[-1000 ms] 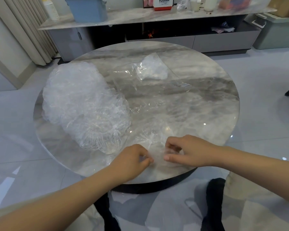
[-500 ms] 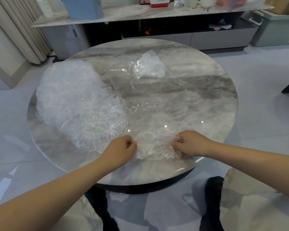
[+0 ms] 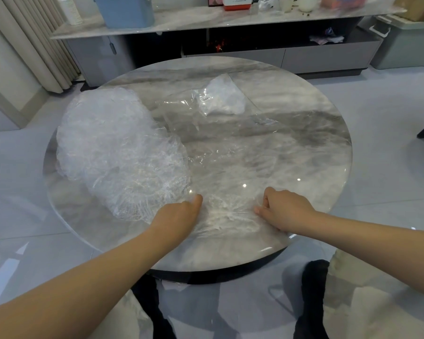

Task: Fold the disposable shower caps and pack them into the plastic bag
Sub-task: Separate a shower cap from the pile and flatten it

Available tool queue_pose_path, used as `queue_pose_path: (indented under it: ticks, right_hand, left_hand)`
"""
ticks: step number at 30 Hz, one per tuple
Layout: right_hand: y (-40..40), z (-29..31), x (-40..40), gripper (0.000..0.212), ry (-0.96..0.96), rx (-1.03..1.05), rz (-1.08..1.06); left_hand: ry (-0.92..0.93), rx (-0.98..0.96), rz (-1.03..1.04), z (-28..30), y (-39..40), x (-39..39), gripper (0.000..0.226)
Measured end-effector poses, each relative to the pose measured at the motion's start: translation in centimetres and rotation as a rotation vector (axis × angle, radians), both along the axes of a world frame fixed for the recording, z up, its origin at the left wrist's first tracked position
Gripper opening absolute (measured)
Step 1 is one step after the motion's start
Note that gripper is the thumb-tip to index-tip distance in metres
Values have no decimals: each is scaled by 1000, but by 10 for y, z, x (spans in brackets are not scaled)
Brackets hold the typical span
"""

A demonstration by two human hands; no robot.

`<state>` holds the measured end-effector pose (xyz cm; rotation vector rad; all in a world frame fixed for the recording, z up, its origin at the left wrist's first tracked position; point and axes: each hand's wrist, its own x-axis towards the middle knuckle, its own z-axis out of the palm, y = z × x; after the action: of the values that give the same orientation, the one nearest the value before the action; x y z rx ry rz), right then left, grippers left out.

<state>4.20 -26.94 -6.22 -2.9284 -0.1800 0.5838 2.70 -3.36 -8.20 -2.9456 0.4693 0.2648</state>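
A clear, crinkled shower cap [image 3: 230,211] lies stretched flat near the front edge of the round marble table [image 3: 304,148]. My left hand [image 3: 181,214] pinches its left edge and my right hand [image 3: 283,209] pinches its right edge, both closed on the film. A big heap of loose shower caps [image 3: 113,148] covers the table's left side. Toward the back lies a clear plastic bag [image 3: 189,111] with a packet of folded white caps [image 3: 222,99] in its far end.
Behind the table runs a low marble-topped cabinet [image 3: 206,18] carrying a blue box [image 3: 123,8], bottles and a red-and-white carton. A grey-green bin [image 3: 406,42] stands at the right, curtains [image 3: 34,40] at the left. My knees and dark shoes show below the table edge.
My hands, close together on a bunched cap a second ago, have moved apart sideways and pulled the cap out flat and wide between them.
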Motion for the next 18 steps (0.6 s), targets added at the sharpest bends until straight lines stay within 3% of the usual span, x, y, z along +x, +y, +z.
queue_pose_path:
  ticks: [4, 9, 13, 18]
  right_hand:
    - [-4, 5, -4, 40, -123, -16, 75]
    - [-6, 8, -7, 49, -328, 206, 278]
    - [-6, 2, -10, 54, -255, 171, 478]
    - [0, 3, -16, 50, -106, 88, 445]
  left_hand:
    - [-250, -16, -124, 4, 3, 0, 49]
    - [-425, -116, -300, 15, -21, -18, 38]
    - [-193, -109, -245, -1, -36, -41, 47]
    - [53, -49, -94, 8, -32, -34, 58]
